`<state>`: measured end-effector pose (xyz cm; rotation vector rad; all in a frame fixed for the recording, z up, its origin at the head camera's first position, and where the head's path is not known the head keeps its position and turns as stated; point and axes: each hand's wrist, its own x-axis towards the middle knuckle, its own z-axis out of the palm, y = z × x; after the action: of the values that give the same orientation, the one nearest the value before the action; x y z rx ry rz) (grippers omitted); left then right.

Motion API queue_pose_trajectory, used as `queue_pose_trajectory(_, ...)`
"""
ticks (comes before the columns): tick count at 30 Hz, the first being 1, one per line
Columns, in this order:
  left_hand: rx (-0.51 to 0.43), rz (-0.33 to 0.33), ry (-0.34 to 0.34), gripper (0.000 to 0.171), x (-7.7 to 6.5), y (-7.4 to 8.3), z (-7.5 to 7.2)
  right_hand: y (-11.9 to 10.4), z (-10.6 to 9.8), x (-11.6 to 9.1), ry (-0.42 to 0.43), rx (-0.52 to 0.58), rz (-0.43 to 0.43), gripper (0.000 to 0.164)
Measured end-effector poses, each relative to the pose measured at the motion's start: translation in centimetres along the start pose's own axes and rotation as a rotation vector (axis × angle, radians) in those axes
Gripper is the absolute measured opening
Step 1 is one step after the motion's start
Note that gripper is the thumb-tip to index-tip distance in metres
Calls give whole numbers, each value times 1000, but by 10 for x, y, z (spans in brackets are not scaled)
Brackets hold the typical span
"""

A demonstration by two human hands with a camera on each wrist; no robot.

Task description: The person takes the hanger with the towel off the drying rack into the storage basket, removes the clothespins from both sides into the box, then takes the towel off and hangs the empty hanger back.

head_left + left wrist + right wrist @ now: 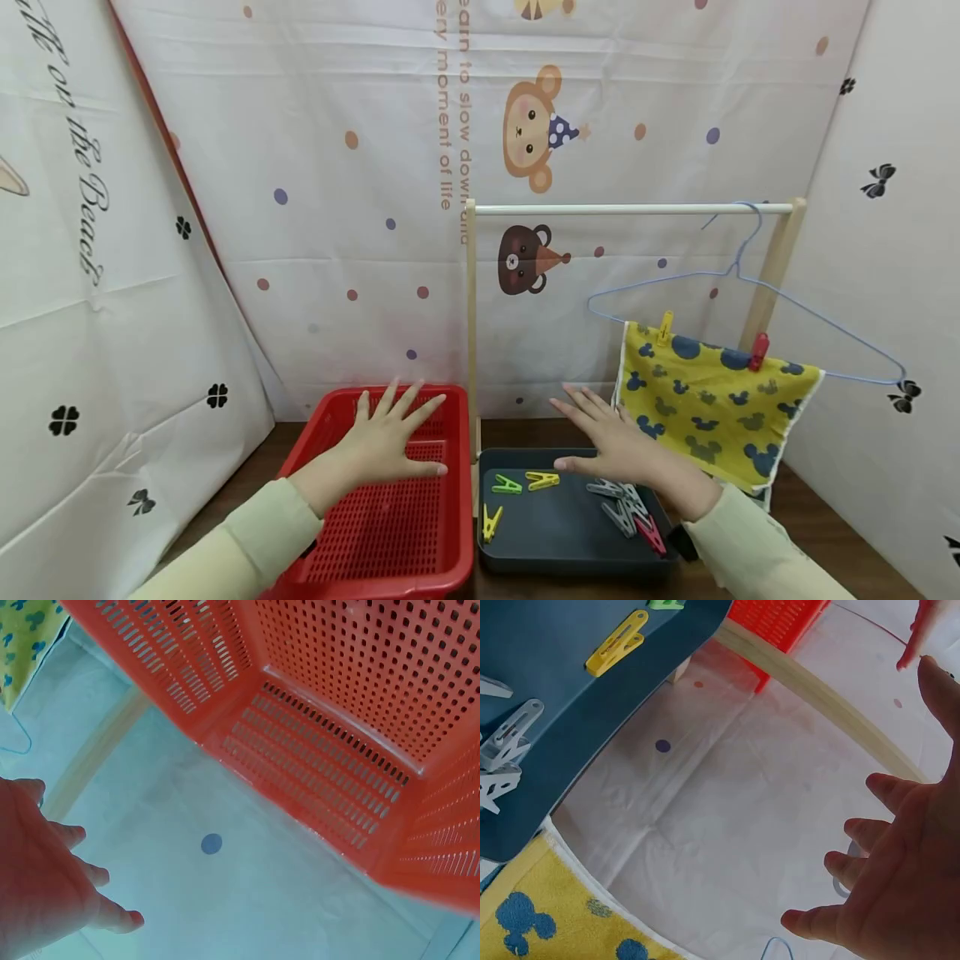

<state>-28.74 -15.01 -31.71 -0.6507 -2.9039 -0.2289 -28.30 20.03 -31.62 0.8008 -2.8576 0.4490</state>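
Observation:
My left hand (382, 442) hovers with fingers spread over the red plastic basket (459, 500), holding nothing; the basket's slotted inside shows no contents. Over the back of a dark grey tray (555, 533), my right hand (618, 446) also spreads its fingers around nothing. In the tray lie a green clothespin (507, 484), two yellow clothespins (543, 480), several grey clothespins (621, 517) and a red one (649, 533). A yellow towel (697, 400) with blue mouse-head prints hangs from a blue wire hanger (738, 271), pinned by a yellow clothespin (665, 328) and a red clothespin (759, 351).
A rack with a white rail (630, 210) and wooden posts (472, 333) stands behind the tray; the hanger hooks near its right end. Printed white cloth (337, 100) encloses the back and both sides. Brown tabletop (817, 542) shows beside the tray.

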Motion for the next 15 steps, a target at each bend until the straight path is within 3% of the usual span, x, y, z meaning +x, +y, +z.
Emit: queue_pose_trajectory(15, -3, 10, 15, 95, -3, 1, -16, 3, -19, -5, 19, -16, 19, 84)
